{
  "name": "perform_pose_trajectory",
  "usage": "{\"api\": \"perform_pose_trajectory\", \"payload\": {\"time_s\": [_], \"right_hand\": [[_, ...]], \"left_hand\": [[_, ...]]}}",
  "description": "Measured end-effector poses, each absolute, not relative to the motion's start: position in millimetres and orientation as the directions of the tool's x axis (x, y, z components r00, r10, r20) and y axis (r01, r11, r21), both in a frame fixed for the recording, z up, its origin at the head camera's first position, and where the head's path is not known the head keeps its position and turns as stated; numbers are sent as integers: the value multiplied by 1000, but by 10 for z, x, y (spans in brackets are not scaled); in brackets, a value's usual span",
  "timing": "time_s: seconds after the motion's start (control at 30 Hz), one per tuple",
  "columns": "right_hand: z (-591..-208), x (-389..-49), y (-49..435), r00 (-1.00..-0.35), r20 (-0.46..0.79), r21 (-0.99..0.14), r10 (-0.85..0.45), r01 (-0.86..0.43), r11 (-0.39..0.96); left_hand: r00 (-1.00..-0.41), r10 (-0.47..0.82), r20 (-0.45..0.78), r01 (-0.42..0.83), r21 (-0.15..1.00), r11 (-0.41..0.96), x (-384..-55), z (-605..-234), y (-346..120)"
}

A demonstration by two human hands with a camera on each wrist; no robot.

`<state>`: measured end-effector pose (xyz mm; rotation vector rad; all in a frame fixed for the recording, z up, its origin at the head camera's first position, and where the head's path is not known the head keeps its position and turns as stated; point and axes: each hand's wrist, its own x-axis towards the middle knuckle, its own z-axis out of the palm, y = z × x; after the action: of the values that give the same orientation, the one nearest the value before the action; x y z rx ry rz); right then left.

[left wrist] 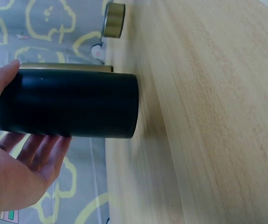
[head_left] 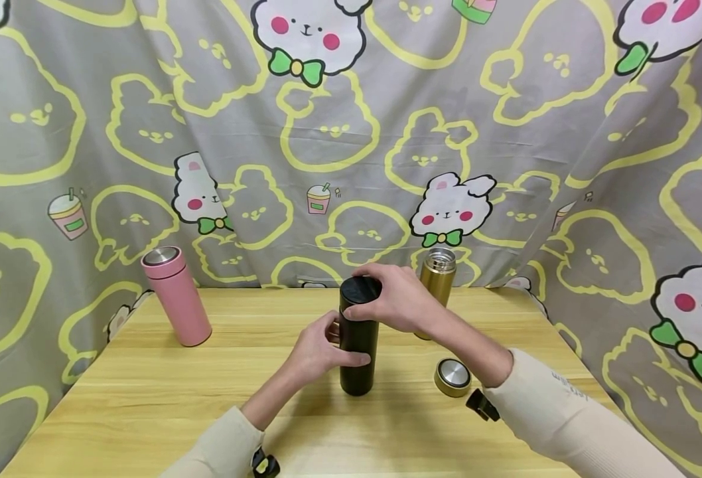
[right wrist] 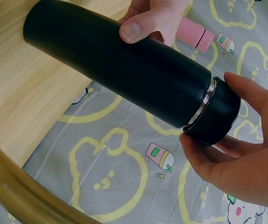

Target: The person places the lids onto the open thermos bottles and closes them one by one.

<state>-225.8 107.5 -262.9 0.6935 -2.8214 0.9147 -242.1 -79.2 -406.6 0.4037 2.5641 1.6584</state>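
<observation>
A black thermos bottle (head_left: 358, 338) stands upright on the wooden table, between both hands. My left hand (head_left: 314, 352) grips its body from the left, thumb across the front and fingers behind. At the top, my right hand (head_left: 397, 299) holds the black lid (right wrist: 220, 112) between thumb and fingers. In the right wrist view a thin silver ring (right wrist: 202, 110) shows in the gap between lid and body, and the lid sits slightly tilted. The left wrist view shows the bottle's lower end (left wrist: 96, 105) close to the tabletop.
Behind my right hand stands a gold thermos (head_left: 439, 279) without a lid, its steel mouth showing. Its gold lid (head_left: 454, 377) lies on the table (head_left: 237, 411) near the right forearm. A capped pink thermos (head_left: 179, 302) stands at the back left. A patterned curtain (head_left: 339, 133) hangs behind.
</observation>
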Motion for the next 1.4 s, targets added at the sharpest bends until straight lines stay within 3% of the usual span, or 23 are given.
{"api": "perform_pose_trajectory", "payload": {"time_s": [0.43, 0.73, 1.1, 1.4], "right_hand": [[-2658, -2268, 1061, -893, 237, -504, -381, -449, 738], [-2559, -2211, 1117, -907, 143, -545, -396, -406, 734], [-2508, -2219, 1166, -888, 120, -564, -443, -428, 706], [-2536, -2218, 1141, -912, 151, -577, -382, -395, 714]], "left_hand": [[-964, 253, 84, 181, 903, 389, -2414, -4055, -795], [-963, 254, 91, 186, 905, 382, -2417, -4064, -795], [-965, 248, 89, 186, 896, 404, -2440, -4076, -791], [-964, 249, 87, 187, 892, 411, -2426, -4056, -796]]}}
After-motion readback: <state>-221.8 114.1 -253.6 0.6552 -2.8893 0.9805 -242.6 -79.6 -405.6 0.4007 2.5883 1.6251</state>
